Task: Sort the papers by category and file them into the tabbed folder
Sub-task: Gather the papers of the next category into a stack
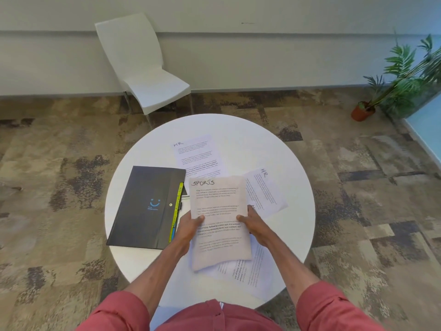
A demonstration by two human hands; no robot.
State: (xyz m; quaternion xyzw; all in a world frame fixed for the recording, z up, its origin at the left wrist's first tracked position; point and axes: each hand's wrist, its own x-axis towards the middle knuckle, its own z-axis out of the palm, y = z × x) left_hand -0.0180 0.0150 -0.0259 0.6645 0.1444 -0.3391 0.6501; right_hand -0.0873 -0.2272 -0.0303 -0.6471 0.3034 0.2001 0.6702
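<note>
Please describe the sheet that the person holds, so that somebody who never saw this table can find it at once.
On the round white table, right of the black folder, the left hand and the right hand hold one sheet by its side edges. It alone has SPORTS handwritten at the top; the far sheet and the right sheet say HR.

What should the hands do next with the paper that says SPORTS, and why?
Probably lay the SPORTS paper down apart from the two HR sheets, to start its own pile. The left hand and right hand hold it above the table, more sheets lie underneath, and the black folder is closed.
</note>
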